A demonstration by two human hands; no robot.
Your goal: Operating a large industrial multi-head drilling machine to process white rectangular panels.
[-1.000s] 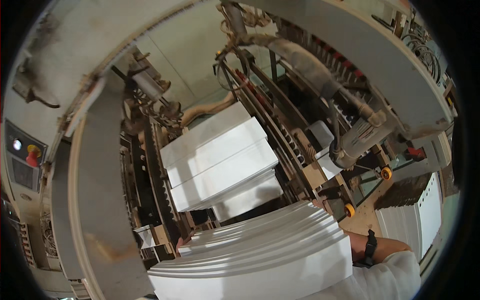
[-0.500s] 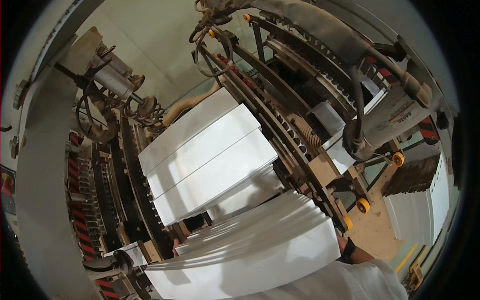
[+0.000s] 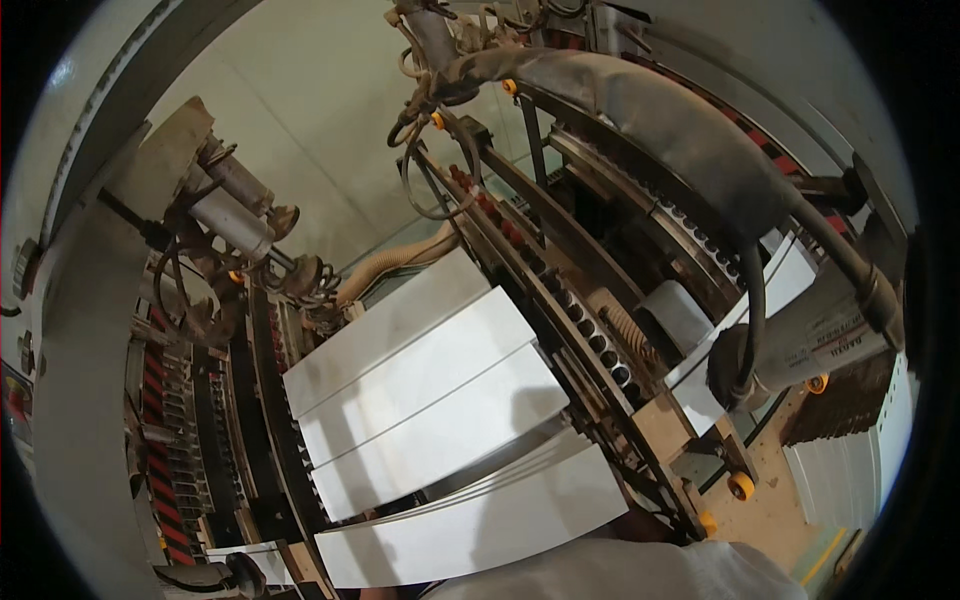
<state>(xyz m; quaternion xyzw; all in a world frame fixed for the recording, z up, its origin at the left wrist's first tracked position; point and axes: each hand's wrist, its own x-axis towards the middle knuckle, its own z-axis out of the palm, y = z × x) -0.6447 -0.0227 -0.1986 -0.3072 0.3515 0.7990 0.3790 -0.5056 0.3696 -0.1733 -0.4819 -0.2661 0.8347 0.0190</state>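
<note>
White panels (image 3: 470, 520) have shifted closer to the row of white boards (image 3: 430, 385), now just beside its near edge, between the rails' (image 3: 655, 480) front ends. Left hand and right hand are hidden; I cannot tell how their fingers stand.

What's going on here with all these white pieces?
A person in white clothing is at a big machine, apparently handling the near stack of white boards right in front of their body. Their hands can't be made out behind the boards, so the grip itself is hidden. Just beyond, more white panels lie overlapping between the machine's long left rail and right rail. Another pile of white pieces stands off to the right.
</note>
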